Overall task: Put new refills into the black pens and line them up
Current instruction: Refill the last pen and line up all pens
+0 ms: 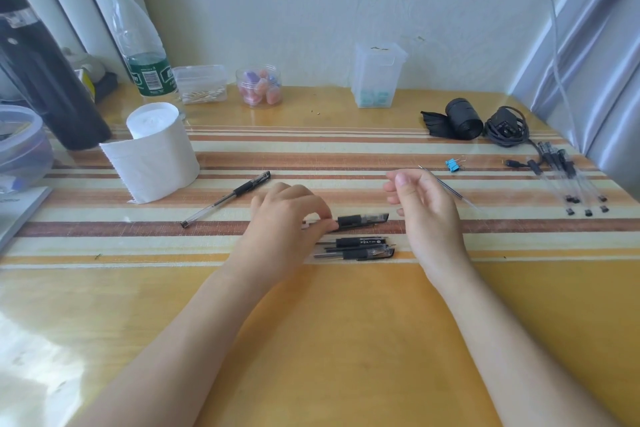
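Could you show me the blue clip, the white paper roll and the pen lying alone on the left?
blue clip (452,165): head view, its blue body.
white paper roll (157,152): head view, its front wall.
lone pen (225,199): head view, its clear barrel.

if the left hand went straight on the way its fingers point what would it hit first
Likely the right hand, which holds a refill. The left hand points right along the black pen it pinches. Height is unclear, so it might pass under.
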